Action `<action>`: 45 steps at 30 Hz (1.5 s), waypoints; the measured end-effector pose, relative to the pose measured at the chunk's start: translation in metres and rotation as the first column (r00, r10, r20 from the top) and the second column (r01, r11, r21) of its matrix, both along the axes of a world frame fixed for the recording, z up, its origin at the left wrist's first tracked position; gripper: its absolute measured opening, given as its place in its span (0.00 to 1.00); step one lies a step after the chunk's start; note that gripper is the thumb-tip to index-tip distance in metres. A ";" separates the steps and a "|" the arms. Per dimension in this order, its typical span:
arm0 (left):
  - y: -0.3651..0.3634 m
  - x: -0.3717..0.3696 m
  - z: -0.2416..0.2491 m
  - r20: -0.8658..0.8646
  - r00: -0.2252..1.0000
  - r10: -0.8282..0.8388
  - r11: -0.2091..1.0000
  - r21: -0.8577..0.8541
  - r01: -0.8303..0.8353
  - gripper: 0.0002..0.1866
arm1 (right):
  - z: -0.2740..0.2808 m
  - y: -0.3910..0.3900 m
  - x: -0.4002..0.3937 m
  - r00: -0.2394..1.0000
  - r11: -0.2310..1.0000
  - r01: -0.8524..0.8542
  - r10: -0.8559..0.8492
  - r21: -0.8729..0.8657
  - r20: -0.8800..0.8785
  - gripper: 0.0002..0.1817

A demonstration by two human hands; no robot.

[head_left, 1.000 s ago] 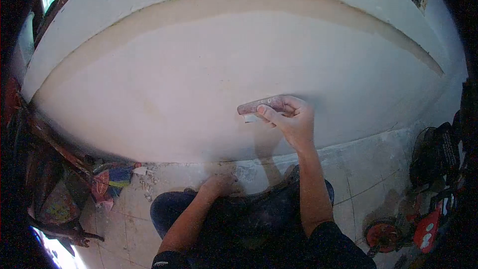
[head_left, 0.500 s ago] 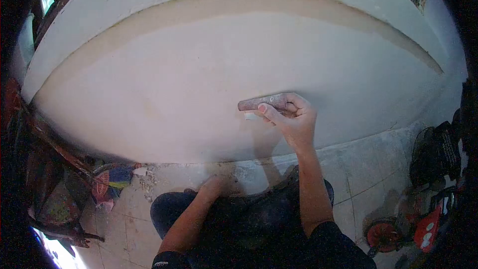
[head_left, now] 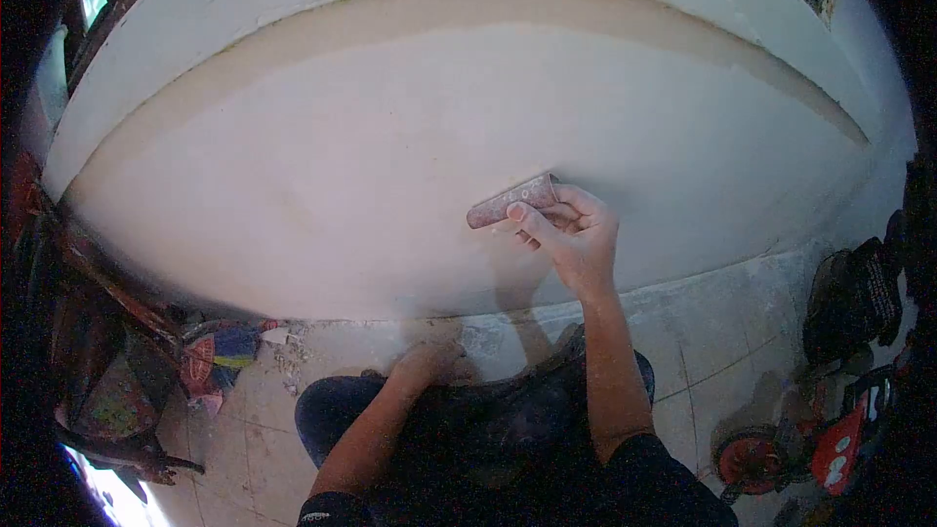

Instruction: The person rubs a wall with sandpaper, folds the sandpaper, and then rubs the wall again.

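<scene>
1. While the person crouches at the wall point(head_left: 390, 166), the right hand point(head_left: 576, 234) clamps its fingers around a folded sandpaper piece point(head_left: 512, 201), pressed flat against the plaster for grip.
2. Down at the wall's foot, the left hand point(head_left: 427, 363) rests on the knee; whether its fingers are curled I cannot tell.
3. Faint marks show on the sandpaper, unreadable.
4. Red tools point(head_left: 830, 439) lie right of the wall's base.

right hand point(head_left: 576, 234) grips reddish sanding block point(head_left: 511, 201), tilted, pressed on pale wall point(head_left: 390, 137) | left hand point(head_left: 429, 361) rests low by tiled floor point(head_left: 712, 332) | red tool point(head_left: 752, 454) at right
</scene>
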State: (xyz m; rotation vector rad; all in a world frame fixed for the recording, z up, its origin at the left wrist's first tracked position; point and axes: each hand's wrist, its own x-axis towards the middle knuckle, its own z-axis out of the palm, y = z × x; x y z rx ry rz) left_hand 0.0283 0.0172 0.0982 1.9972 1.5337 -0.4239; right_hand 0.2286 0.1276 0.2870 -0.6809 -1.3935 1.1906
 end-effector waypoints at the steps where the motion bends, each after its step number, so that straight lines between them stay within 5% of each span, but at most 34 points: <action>1: 0.000 -0.004 -0.016 0.000 1.000 0.000 1.000 0.000 0.000 0.29 | 0.000 0.000 0.000 1.000 1.000 -0.003 0.003 -0.001 -0.002 0.14; 3: 0.001 -0.017 -0.068 0.060 0.998 0.011 0.999 0.044 -0.014 0.27 | -0.001 0.001 0.000 1.000 1.000 -0.006 0.006 -0.001 -0.003 0.13; 8: -0.001 -0.021 -0.104 0.048 0.999 0.023 0.991 0.129 -0.029 0.27 | -0.003 0.002 0.003 0.998 1.000 -0.011 0.012 -0.025 0.058 0.16; 13: -0.001 -0.010 -0.057 0.106 0.987 0.123 0.988 0.083 -0.132 0.29 | 0.001 0.000 0.001 0.999 1.000 -0.002 0.002 -0.017 0.032 0.11; 16: -0.002 0.001 0.002 0.037 0.999 0.009 0.997 0.071 -0.011 0.33 | 0.001 -0.001 0.000 1.000 1.000 -0.001 0.001 -0.028 0.031 0.11; 26: 0.005 -0.014 -0.078 0.018 0.999 0.026 0.997 0.078 -0.028 0.34 | -0.002 0.000 -0.001 1.000 1.000 -0.006 0.005 -0.019 -0.025 0.13; 35: 0.001 -0.010 -0.056 -0.033 0.997 0.074 0.997 0.006 -0.074 0.35 | -0.002 0.001 -0.001 0.998 1.000 -0.016 0.014 -0.023 -0.059 0.14; 39: -0.006 -0.003 -0.004 0.034 0.992 0.125 0.992 -0.018 -0.124 0.34 | -0.001 0.002 0.001 0.999 0.999 -0.025 0.024 -0.025 -0.033 0.13; 41: 0.003 -0.015 -0.068 0.060 0.997 0.054 0.998 0.024 -0.055 0.36 | 0.000 0.002 0.002 0.999 0.999 -0.039 0.040 -0.034 0.014 0.13; 45: 0.005 -0.014 -0.078 -0.005 1.000 0.020 1.000 0.000 -0.020 0.38 | -0.003 0.003 0.003 0.997 0.999 -0.043 0.044 -0.015 0.067 0.13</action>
